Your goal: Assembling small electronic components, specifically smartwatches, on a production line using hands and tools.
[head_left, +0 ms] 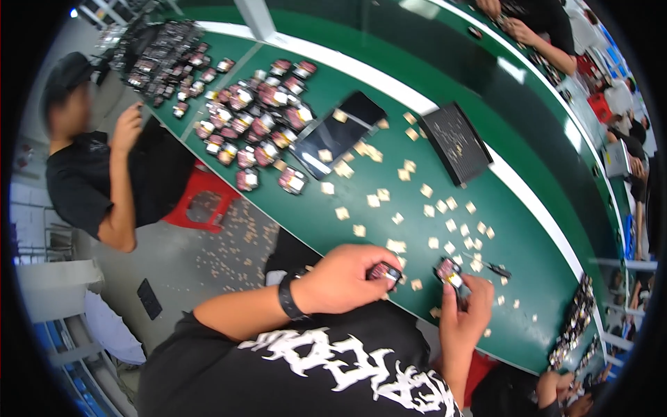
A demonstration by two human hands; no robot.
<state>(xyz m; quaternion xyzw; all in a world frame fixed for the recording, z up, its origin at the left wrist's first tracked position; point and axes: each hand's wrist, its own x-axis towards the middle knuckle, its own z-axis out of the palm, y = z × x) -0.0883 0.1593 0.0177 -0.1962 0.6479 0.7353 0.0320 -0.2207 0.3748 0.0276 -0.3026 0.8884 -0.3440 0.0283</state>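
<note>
My left hand (pixel 340 279) is closed around a small black piece (pixel 384 273) with a dark pinkish face, just over the near edge of the green table. Between the thumb and fingers of my right hand (pixel 467 309) is a similar small black piece (pixel 449 271) with a pinkish, white and yellow face. A short gap separates the two pieces. Many pale, squarish chips (pixel 397 246) lie scattered on the table around both hands. Beyond the right hand's piece rests a thin tool with a black handle (pixel 498 270).
A heap of similar pieces (pixel 260 125) covers the table's far left, beside a dark glossy slab (pixel 340 132) and a black tray (pixel 456 144) holding small bits. A person (pixel 90 160) sits at the left by a red stool (pixel 203 198). More pieces (pixel 573 323) line the right edge.
</note>
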